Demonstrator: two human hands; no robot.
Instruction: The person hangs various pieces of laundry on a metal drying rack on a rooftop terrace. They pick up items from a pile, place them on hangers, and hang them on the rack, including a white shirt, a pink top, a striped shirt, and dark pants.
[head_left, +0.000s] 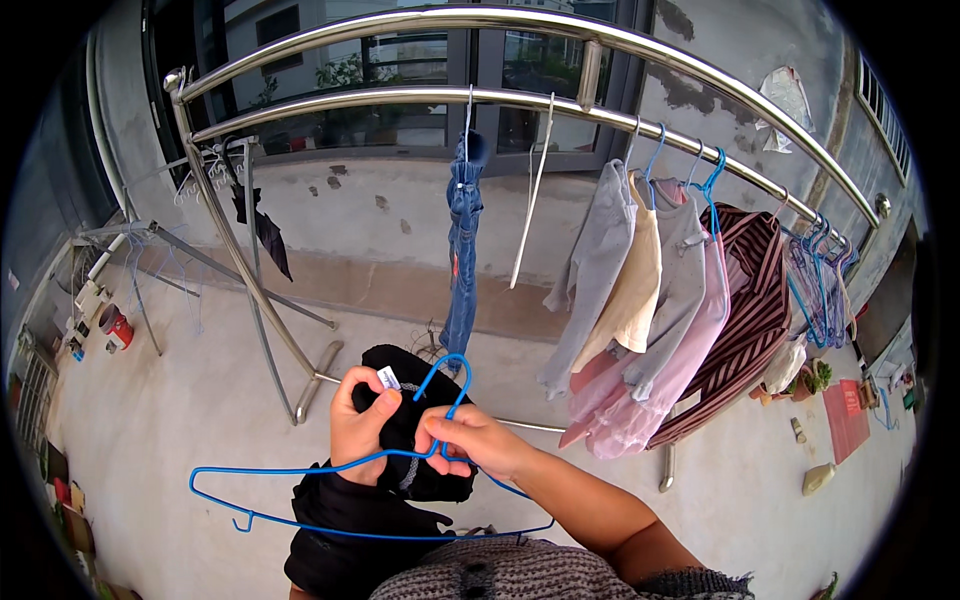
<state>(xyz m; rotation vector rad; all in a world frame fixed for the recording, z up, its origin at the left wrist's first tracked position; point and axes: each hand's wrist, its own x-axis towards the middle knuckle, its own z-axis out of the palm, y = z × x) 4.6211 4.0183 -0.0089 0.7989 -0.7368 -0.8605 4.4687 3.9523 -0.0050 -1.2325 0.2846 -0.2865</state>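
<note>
My left hand (364, 427) pinches a small white tag (388, 377) of a black garment (390, 360), which hangs below it and partly covers my left forearm. With my right hand (465, 442) I grip the neck of a blue clothes hanger (442, 375), just below its hook. The hanger's long bar (360, 532) stretches in front of my body, across the black cloth. How the garment is folded behind my hands is hard to see.
Ahead stands a metal clothes rail (420, 95) with jeans (465, 225), a bare white hanger (532, 202), several light tops (600, 277), a striped garment (750, 262) and bunched hangers (821, 285). At left are a folding rack (187, 255), a black umbrella (268, 232) and a red bucket (116, 328).
</note>
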